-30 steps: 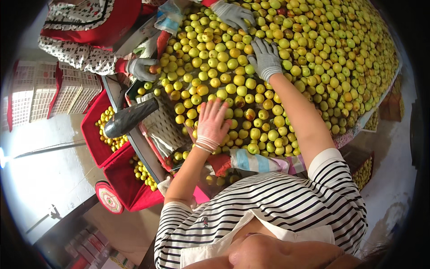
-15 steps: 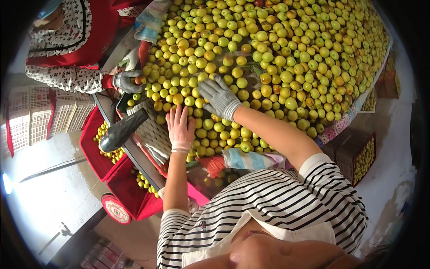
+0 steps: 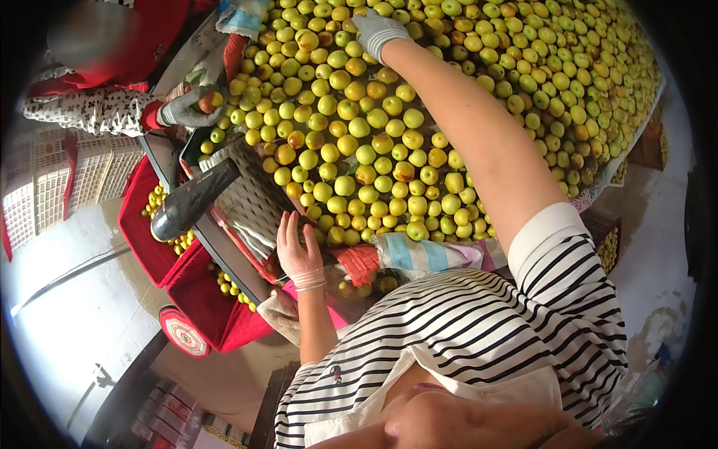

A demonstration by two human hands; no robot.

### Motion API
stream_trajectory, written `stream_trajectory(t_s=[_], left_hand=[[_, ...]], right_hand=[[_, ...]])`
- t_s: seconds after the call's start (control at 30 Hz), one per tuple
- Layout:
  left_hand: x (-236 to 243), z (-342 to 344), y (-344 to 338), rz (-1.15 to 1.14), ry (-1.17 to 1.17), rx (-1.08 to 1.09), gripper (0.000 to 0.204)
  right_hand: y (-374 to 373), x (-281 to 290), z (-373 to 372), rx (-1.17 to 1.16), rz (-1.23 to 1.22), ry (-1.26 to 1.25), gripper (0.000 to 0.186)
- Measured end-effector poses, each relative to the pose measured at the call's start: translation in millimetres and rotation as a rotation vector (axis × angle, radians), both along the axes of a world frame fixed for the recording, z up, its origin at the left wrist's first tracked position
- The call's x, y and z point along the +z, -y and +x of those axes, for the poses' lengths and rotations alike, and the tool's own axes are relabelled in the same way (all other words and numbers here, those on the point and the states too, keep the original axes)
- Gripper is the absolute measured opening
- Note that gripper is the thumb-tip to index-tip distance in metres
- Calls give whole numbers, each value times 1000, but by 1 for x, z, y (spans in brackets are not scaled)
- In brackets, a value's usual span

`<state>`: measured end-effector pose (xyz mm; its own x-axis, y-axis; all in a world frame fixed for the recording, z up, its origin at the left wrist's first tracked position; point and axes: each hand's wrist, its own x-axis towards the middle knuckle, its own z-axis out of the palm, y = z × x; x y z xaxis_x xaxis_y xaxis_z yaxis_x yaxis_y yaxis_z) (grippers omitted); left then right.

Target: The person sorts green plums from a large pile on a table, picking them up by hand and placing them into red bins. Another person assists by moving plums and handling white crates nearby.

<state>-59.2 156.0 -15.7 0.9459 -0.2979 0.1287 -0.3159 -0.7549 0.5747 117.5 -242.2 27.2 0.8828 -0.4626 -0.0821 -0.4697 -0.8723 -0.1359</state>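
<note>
Small round yellow-green jujubes (image 3: pixel 345 185), some with brown-red patches, cover a wide sorting table. At the far side my right hand (image 3: pixel 380 34), in a grey glove with a white cuff, reaches over the fruit, its fingers stretched on top and partly hidden by the angle. My left hand (image 3: pixel 301 258), in a thin pale pink glove, rests with fingers spread at the near left corner of the fruit. Beside its fingertips lies a grey woven mat (image 3: pixel 258 183). No fruit shows in the left hand.
Left of the mat is a black chute-like part (image 3: pixel 196 198). Red cloth-lined bins (image 3: pixel 213 307) with fruit stand below it. Another person's grey-gloved hand (image 3: pixel 183 111) holds a reddish fruit (image 3: pixel 210 102). Striped cloth (image 3: pixel 419 253) pads the near edge. White crates (image 3: pixel 93 172) stand at left.
My right hand has moved away from me to the far fruit. My left hand has drawn nearer to me. Fruit has spread over the bare patch in the middle.
</note>
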Motion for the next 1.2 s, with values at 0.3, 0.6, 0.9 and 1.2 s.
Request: stream_trajectory(t_s=[0.3,0.6,0.9,1.2], left_hand=[[-8,4,-3,33,-16,-29,32],[-15,3,-7,37,-13,-53,32],[60,-45,118,-234,-83,-875,30],[18,-30,124,-52,-52,-1268,12]], right_hand=[[-34,-9,-70,186,-152,-66,33],[35,31,-287,-216,799,101,49],[-5,38,-432,-286,109,-306,56],[-59,29,-369,-138,292,-438,73]])
